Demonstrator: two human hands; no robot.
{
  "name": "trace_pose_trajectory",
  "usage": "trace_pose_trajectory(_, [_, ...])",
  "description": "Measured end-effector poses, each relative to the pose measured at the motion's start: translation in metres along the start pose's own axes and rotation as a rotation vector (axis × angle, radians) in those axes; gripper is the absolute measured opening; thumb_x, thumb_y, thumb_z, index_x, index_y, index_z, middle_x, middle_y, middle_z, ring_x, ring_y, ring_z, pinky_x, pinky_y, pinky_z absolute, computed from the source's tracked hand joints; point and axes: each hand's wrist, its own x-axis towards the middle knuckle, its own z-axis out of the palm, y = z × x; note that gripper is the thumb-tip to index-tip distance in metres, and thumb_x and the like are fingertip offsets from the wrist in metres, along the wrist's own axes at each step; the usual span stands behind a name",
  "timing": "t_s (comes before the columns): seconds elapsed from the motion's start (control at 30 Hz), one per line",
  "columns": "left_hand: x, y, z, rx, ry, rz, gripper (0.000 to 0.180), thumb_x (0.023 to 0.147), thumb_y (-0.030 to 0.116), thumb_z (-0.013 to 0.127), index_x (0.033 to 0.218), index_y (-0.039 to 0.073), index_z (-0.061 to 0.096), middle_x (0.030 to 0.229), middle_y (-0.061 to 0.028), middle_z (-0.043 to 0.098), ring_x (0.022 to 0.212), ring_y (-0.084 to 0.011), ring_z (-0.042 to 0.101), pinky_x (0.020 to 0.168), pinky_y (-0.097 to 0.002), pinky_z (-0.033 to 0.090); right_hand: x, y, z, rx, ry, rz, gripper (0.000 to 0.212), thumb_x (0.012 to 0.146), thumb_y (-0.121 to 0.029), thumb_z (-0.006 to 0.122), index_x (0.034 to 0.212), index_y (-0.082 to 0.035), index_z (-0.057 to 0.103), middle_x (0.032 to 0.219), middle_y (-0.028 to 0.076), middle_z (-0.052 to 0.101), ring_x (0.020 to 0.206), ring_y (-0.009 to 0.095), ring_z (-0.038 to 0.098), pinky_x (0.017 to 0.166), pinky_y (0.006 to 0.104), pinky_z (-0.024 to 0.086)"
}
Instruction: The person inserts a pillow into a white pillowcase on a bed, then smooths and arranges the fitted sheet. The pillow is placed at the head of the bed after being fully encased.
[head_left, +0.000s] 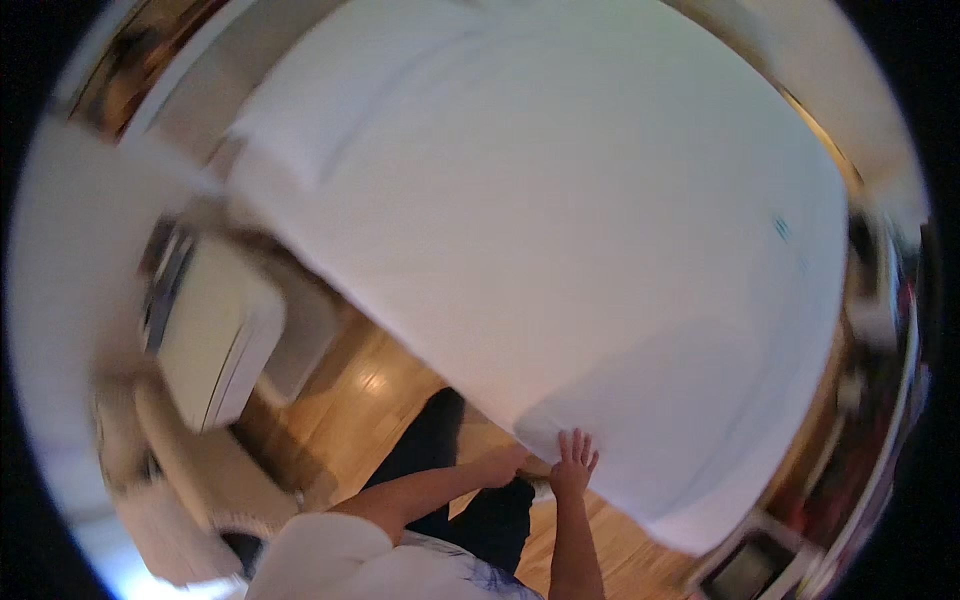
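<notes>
A wide white bed sheet (560, 230) covers the bed and hangs over its near edge. My right hand (573, 465) lies on the sheet at that edge, its fingers stretched out and spread. Just to its left, my left hand (503, 463) is at the edge of the bed, low against the sheet's border. Its fingers are blurred and partly hidden, so whether they grip the sheet is unclear. A shadow falls on the sheet beyond both hands.
Left of the bed stands a cream, box-shaped cabinet (215, 335), with a beige padded chair (200, 460) nearer me. Wooden floor (350, 390) shows between them and the bed. At the right, a dark-fronted box (750, 568) and cluttered shelving (850, 430) line the bed's side.
</notes>
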Motion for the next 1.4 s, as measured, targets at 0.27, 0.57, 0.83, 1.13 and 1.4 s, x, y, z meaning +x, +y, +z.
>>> trace_pose_trajectory(0.27, [0.046, 0.133, 0.127, 0.611, 0.545, 0.07, 0.061, 0.074, 0.025, 0.059, 0.131, 0.012, 0.041, 0.137, -0.0216, 0.033, 0.127, -0.0353, 0.029, 0.101, -0.0472, 0.028, -0.24, 0.235, 0.064, 0.339, -0.066, 0.858, 0.059, 0.075, -0.01, 0.052, 0.133, -0.013, 0.037, 0.14, 0.01, 0.033, 0.121, 0.035, 0.039, 0.091, 0.0484, 0.039])
trace_pose_trajectory(0.57, [0.14, 0.22, 0.281, 0.325, 0.034, 0.601, 0.045, 0.073, 0.025, 0.06, 0.113, 0.005, 0.054, 0.127, -0.0172, 0.044, 0.118, -0.0326, 0.042, 0.097, -0.0439, 0.035, -0.322, 0.306, 0.086, 0.426, 0.223, 0.962, 0.048, 0.075, -0.014, 0.05, 0.122, -0.003, 0.049, 0.127, 0.023, 0.044, 0.121, 0.034, 0.04, 0.101, 0.0398, 0.033])
trace_pose_trajectory(0.83, [0.258, 0.265, 0.164, 0.66, 0.564, 0.227, 0.059, 0.08, 0.027, 0.057, 0.133, 0.011, 0.037, 0.144, -0.014, 0.023, 0.133, -0.0374, 0.015, 0.106, -0.0538, 0.011, -0.143, 0.327, -0.01, 0.374, 0.588, 0.363, 0.047, 0.077, -0.01, 0.049, 0.123, -0.002, 0.046, 0.129, 0.018, 0.042, 0.124, 0.033, 0.035, 0.102, 0.0466, 0.028])
trace_pose_trajectory(1.13, [0.357, 0.392, 0.29, 0.684, 0.217, 0.337, 0.067, 0.077, 0.038, 0.059, 0.135, 0.014, 0.036, 0.144, -0.0129, 0.024, 0.132, -0.04, 0.015, 0.103, -0.0609, 0.01, -0.162, 0.543, 0.03, 0.063, 0.416, 0.813, 0.045, 0.087, -0.022, 0.042, 0.131, -0.015, 0.041, 0.142, 0.01, 0.031, 0.13, 0.032, 0.027, 0.105, 0.0527, 0.018])
trace_pose_trajectory(1.4, [0.323, 0.41, 0.395, 0.131, -0.398, 0.868, 0.038, 0.076, 0.02, 0.061, 0.111, 0.008, 0.058, 0.134, -0.0167, 0.037, 0.128, -0.0355, 0.028, 0.104, -0.0536, 0.021, -0.328, 0.632, 0.09, 0.501, -0.131, 1.287, 0.034, 0.083, -0.018, 0.048, 0.112, -0.001, 0.051, 0.121, 0.02, 0.049, 0.108, 0.037, 0.048, 0.088, 0.0495, 0.039])
